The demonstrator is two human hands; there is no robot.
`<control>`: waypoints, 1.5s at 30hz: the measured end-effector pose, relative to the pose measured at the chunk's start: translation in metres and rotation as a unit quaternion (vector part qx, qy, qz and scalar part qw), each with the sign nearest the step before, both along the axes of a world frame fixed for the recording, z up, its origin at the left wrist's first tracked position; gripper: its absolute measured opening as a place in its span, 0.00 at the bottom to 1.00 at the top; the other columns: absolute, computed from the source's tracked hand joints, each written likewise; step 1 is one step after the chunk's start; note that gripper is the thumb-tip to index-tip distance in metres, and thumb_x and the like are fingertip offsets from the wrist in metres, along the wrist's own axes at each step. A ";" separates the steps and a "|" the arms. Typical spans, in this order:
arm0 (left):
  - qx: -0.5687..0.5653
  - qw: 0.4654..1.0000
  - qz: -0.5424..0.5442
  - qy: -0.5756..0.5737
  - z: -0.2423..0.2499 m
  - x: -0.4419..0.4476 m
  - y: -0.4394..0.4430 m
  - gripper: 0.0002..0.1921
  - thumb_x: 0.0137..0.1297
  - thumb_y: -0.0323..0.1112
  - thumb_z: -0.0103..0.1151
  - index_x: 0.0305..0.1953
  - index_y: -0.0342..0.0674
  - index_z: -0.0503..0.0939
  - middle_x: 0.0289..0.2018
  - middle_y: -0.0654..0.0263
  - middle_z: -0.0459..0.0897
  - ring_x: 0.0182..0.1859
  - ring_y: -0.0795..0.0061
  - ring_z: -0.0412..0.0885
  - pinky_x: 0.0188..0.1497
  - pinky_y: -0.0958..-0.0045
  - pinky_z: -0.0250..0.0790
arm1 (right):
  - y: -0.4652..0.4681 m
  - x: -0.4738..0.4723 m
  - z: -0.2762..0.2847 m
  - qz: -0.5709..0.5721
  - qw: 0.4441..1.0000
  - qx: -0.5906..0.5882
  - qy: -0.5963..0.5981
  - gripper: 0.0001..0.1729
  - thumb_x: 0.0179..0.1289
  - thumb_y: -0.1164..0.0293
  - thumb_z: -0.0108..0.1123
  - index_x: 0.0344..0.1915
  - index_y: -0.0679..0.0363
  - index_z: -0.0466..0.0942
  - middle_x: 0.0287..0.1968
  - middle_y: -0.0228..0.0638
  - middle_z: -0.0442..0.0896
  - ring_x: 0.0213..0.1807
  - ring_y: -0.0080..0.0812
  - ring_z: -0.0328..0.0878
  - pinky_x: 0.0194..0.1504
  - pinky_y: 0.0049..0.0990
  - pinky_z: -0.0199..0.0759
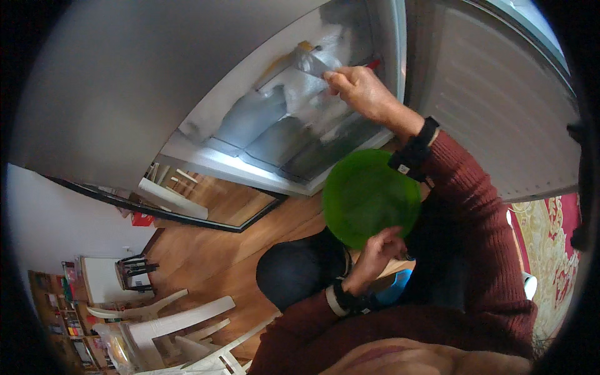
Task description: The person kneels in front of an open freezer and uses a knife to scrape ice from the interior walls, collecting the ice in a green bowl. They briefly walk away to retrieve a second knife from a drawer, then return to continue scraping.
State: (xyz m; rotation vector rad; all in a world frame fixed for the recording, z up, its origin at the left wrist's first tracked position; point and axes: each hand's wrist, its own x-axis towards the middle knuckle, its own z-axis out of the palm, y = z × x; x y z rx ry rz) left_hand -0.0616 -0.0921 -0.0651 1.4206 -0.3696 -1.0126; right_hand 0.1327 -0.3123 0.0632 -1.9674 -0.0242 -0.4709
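Observation:
My right hand [358, 91] reaches into a lit freezer compartment [225, 159], its fingers pinched on the edge of a translucent plastic bag [311, 63]. Blurred, frosty-looking bags [255, 115] lie around it, their contents not clear. Below, a green plastic basin [370, 197] sits between my legs, its inside dark and blurred. My left hand [382, 251] is at the basin's near rim with its fingers bent. Whether those fingers grip the rim cannot be made out. Black straps with small devices circle both wrists.
An open ribbed door [497, 93] stands at the right, a grey panel [112, 89] at the upper left. Light-coloured chairs [183, 323] and shelves [65, 318] are at the lower left. A patterned carpet [546, 253] lies right of the wooden floor [201, 253].

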 end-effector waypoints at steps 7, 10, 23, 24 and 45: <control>-0.014 1.000 -0.011 0.021 0.001 0.004 0.002 0.20 0.70 0.23 0.55 0.62 0.25 0.70 0.39 0.56 0.87 0.39 0.73 0.82 0.46 0.72 0.75 | -0.010 -0.020 -0.015 0.002 0.999 -0.023 -0.031 0.29 0.80 0.54 0.45 0.33 0.68 0.80 0.23 0.38 0.77 0.25 0.34 0.73 0.32 0.37 0.69; -0.009 1.000 -0.014 0.020 -0.003 0.006 0.001 0.20 0.71 0.23 0.55 0.62 0.25 0.71 0.40 0.56 0.87 0.39 0.73 0.82 0.46 0.73 0.75 | -0.007 -0.017 -0.014 -0.007 0.999 0.027 -0.025 0.34 0.79 0.45 0.44 0.39 0.66 0.84 0.27 0.35 0.77 0.30 0.30 0.73 0.35 0.31 0.68; 0.002 1.000 -0.011 0.020 0.001 0.006 0.002 0.20 0.71 0.24 0.55 0.61 0.26 0.72 0.39 0.57 0.86 0.39 0.73 0.82 0.46 0.71 0.75 | -0.007 -0.006 -0.012 0.005 0.999 -0.008 -0.038 0.30 0.79 0.51 0.46 0.35 0.67 0.82 0.24 0.39 0.78 0.28 0.32 0.76 0.34 0.35 0.70; -0.008 1.000 -0.009 0.023 0.000 0.004 0.001 0.19 0.70 0.24 0.55 0.61 0.26 0.72 0.39 0.56 0.87 0.39 0.73 0.82 0.47 0.71 0.75 | -0.005 0.000 -0.013 0.009 0.997 -0.006 -0.073 0.30 0.78 0.51 0.47 0.33 0.68 0.81 0.23 0.41 0.79 0.26 0.34 0.78 0.34 0.37 0.71; -0.010 1.000 -0.014 0.004 -0.005 0.005 0.000 0.20 0.69 0.21 0.52 0.62 0.26 0.71 0.39 0.56 0.86 0.38 0.71 0.83 0.45 0.72 0.76 | -0.006 0.012 -0.002 -0.066 0.981 -0.177 -0.048 0.28 0.79 0.50 0.46 0.40 0.62 0.83 0.26 0.53 0.83 0.31 0.55 0.82 0.37 0.47 0.76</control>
